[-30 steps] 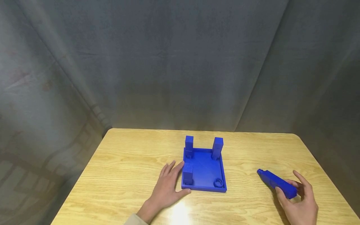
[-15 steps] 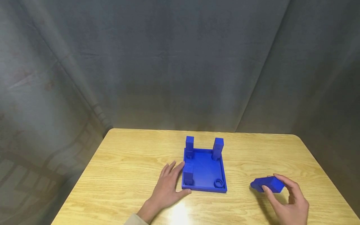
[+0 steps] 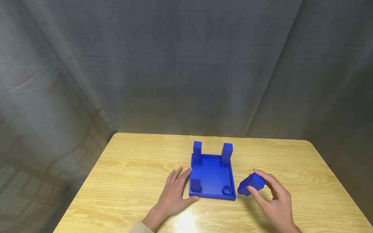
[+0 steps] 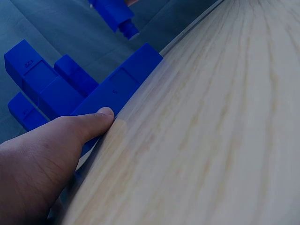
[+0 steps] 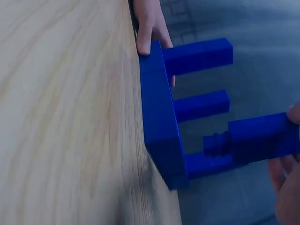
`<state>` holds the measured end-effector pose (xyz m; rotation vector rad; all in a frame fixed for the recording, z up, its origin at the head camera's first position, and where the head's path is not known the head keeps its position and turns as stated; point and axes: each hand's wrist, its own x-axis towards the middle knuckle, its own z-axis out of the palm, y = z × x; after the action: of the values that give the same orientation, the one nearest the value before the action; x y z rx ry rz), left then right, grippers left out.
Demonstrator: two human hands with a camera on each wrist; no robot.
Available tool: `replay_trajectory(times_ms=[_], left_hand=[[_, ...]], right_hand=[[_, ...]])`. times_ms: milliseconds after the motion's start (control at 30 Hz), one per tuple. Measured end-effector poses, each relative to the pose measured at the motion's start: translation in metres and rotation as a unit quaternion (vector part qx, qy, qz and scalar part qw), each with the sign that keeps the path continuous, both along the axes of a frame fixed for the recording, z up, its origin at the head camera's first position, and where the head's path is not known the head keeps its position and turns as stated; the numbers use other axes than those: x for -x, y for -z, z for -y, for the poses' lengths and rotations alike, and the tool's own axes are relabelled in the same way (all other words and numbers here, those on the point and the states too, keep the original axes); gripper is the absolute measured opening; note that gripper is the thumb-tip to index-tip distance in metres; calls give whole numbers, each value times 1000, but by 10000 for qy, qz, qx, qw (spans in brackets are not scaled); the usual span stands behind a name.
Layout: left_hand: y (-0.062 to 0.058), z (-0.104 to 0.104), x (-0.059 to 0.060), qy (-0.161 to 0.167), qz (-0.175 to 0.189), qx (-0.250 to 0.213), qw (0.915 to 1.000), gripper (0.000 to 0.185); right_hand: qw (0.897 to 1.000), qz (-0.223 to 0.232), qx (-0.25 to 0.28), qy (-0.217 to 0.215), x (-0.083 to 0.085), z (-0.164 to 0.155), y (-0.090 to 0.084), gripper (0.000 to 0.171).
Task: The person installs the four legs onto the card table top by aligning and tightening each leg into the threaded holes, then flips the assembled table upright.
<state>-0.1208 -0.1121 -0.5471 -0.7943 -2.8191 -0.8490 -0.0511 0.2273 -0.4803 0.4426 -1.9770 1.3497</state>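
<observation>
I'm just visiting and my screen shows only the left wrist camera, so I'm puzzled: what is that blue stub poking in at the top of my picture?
Observer: It is the pegged end of a loose blue post, which the right hand grips between fingers and thumb.
Operator: Is it over the tray?
Observer: No. In the head view it is just off the right edge of the blue tray, with its peg end pointing toward the tray.
Operator: Is any place free for it?
Observer: Three corners hold upright posts. The near right corner shows only an empty round socket.
</observation>
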Motion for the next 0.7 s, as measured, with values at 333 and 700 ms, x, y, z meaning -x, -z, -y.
replay_trajectory(times_ms=[333,700], left_hand=[[2,-2,1,38,-171,4,9998,107],[2,-3,3,77,-64,40,9999,107]], right_hand=[[9983,453,-362,-8,13,23,-3,67],[9966,238,-776,109,22,29,7,68]])
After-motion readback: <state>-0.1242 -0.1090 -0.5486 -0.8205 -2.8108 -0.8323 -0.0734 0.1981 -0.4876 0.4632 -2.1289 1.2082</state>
